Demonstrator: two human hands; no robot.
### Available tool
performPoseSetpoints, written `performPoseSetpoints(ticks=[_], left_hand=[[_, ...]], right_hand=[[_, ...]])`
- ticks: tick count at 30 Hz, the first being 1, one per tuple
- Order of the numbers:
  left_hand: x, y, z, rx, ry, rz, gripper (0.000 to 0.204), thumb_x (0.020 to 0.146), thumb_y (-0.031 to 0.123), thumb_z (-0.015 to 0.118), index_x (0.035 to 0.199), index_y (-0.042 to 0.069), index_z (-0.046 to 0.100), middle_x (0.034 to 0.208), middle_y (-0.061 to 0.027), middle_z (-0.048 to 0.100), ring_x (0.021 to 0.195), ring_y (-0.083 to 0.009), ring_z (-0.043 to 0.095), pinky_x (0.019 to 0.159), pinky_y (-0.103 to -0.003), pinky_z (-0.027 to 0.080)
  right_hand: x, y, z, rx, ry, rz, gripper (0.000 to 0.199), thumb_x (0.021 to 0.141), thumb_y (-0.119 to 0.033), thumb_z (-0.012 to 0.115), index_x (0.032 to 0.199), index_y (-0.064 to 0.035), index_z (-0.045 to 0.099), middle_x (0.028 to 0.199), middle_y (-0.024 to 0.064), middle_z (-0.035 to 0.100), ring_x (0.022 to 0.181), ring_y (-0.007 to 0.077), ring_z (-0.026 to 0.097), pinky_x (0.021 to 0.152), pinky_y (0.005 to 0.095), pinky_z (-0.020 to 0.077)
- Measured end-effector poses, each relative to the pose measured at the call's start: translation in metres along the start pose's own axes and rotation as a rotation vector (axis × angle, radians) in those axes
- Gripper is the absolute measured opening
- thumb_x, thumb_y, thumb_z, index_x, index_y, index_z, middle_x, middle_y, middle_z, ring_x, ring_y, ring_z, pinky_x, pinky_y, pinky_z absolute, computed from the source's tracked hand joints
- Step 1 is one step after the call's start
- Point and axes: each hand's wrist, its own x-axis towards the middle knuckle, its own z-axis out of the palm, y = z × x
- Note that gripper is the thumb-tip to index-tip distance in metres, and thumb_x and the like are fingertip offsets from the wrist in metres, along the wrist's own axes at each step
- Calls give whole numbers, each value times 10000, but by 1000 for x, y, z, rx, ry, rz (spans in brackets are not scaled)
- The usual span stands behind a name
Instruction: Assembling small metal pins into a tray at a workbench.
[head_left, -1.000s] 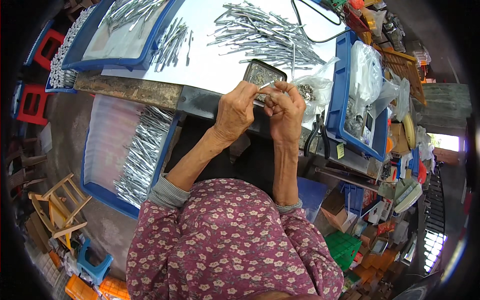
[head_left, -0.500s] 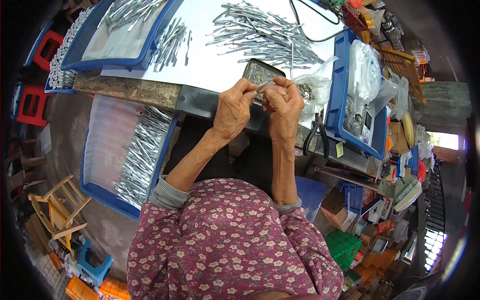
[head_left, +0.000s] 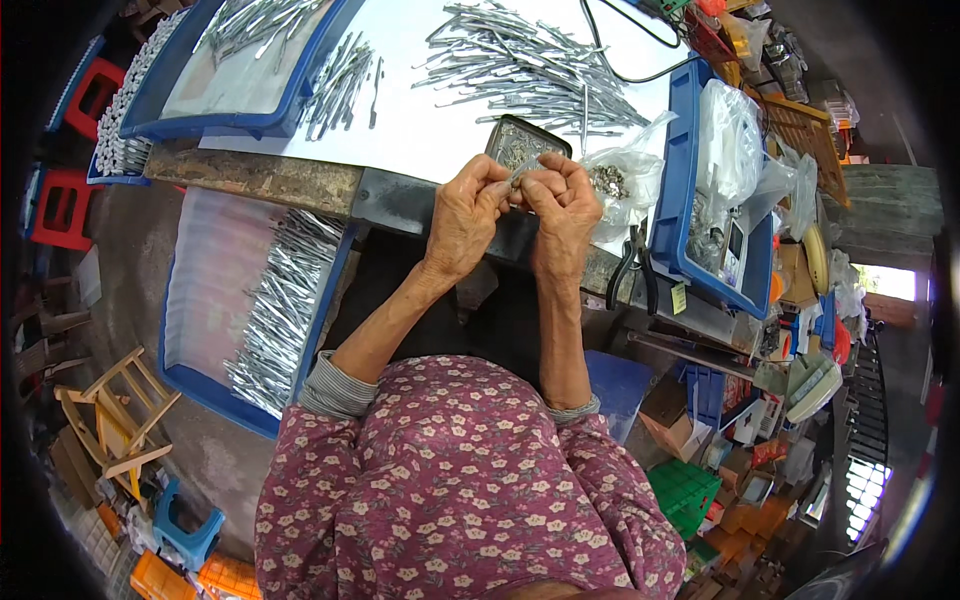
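Note:
My left hand and my right hand meet over the table's front edge, fingertips pinched close together. Between them shows part of a thin silvery metal piece; the fingers cover most of it. Just beyond the hands lies a dark-rimmed tray of small metal bits. To its right sits an open clear plastic bag with more small parts. Farther back spreads a large heap of slim metal strips on the white table surface.
A pair of black-handled pliers hangs at the table edge beside a blue bin of plastic bags. At the left, a blue tray and a lower blue tray hold metal strips. A smaller strip pile lies between. A black cable crosses the back.
My right hand has shifted slightly left and turned, its fingers drawing closer to the left hand's. The left hand stays almost in place, still pinching.

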Motion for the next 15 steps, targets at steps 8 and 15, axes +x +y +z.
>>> performPoseSetpoints(ticks=[8, 15], left_hand=[[-1, 1, 0, 122, -3, 64, 65, 854, 8, 470, 797, -19, 485, 658, -42, 547, 617, -78, 534, 545, -229, 454], [-2, 3, -1, 248, 8, 169, 62, 849, 5, 470, 794, -23, 480, 661, -84, 579, 635, -121, 598, 537, -260, 468]], right_hand=[[0, 4, 3, 45, 28, -7, 251, 767, 47, 531, 1003, 86, 457, 719, 78, 600, 607, 91, 563, 568, 197, 468], [-2, 6, 6, -14, 65, -37, 232, 756, 52, 530, 974, 86, 459, 692, 69, 594, 574, 91, 552, 557, 194, 448]])
